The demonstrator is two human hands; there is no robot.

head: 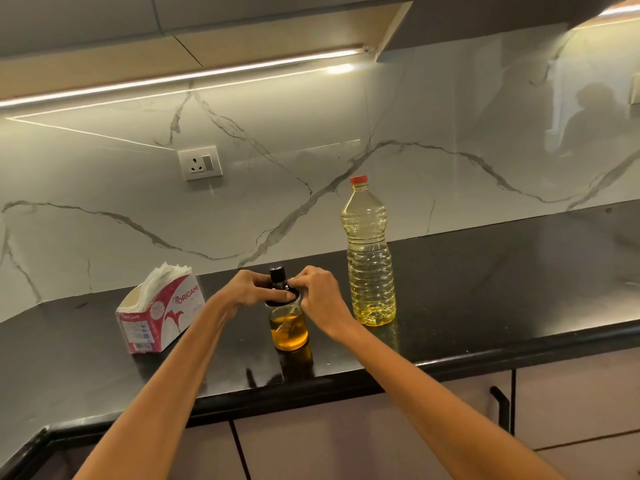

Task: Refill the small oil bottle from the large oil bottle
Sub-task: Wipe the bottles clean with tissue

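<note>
Spillage threatens if the small oil bottle (289,325), standing on the tabletop (485,289) just below the fingers (266,289) of both hands pinching its black top (281,289), tips toward the large oil bottle (370,258) beside them.

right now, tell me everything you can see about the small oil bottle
The small oil bottle is a clear, glass-looking jar standing upright on the black countertop, left of the large oil bottle and apart from it. Amber oil fills roughly its lower half. A black pourer cap tops it; the left hand and right hand both grip that cap.
</note>
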